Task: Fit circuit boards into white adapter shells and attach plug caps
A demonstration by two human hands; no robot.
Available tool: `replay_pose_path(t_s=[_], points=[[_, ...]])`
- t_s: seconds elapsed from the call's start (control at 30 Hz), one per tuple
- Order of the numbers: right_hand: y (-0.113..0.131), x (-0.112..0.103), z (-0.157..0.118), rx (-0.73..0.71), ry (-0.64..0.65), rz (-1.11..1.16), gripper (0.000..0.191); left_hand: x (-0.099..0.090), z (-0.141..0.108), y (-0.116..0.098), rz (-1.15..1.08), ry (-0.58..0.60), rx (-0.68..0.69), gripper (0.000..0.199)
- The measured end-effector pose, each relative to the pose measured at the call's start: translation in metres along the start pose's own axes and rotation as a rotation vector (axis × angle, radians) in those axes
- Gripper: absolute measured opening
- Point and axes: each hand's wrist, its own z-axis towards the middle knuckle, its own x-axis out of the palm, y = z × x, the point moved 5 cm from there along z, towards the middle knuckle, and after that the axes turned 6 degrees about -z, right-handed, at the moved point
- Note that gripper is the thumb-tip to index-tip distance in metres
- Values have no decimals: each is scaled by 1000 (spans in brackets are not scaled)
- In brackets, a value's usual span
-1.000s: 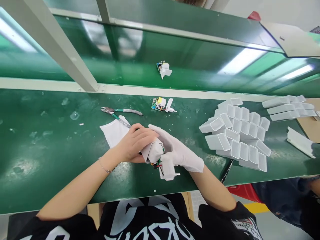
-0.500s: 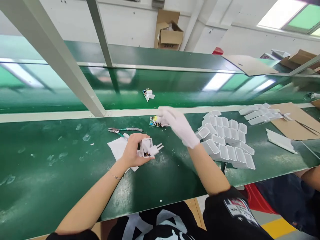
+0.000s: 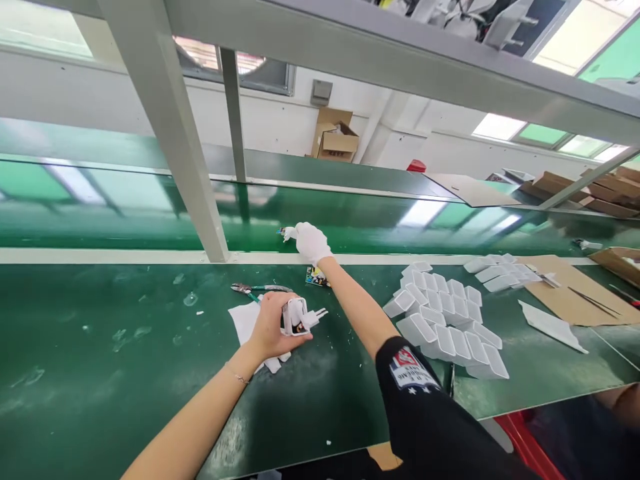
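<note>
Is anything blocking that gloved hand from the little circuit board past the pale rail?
Nothing visible blocks it: the gloved right hand reaches across the pale rail, up to the circuit board. Whether it grips the board is unclear. A second board lies on the near side, out of the way.

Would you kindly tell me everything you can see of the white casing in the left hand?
The white casing, plastic-looking, is a rounded-cornered box gripped by the bare left hand over the green table. Its open end, turned toward the camera, shows white and dark parts; a white two-pin plug juts from it, prongs pointing right.
</note>
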Motion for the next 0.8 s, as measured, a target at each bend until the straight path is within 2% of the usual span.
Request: replay_pose_path(t_s=[0.1, 0.2, 0.33, 0.4, 0.5, 0.67, 0.8], points=[[-18, -2, -47, -30, -32, 198, 28, 1, 0, 3, -19, -31, -4, 61], [-36, 6, -106, -20, -56, 443, 44, 4, -1, 0, -53, -19, 15, 61], [-35, 33, -160, -38, 40, 754, 58, 14, -5, -11, -40, 132, 89, 61], [-26, 47, -172, -79, 166, 947, 62, 18, -7, -15, -10, 199, 131, 58], [-16, 60, -179, -115, 331, 1171, 74, 19, -10, -18, 13, 218, 192, 52], [-14, 58, -183, -52, 298, 1192, 64, 21, -11, -14, -44, 265, 176, 51], [-20, 59, -184, -17, 313, 1139, 66, 21, -5, -14, -140, 268, 142, 54]])
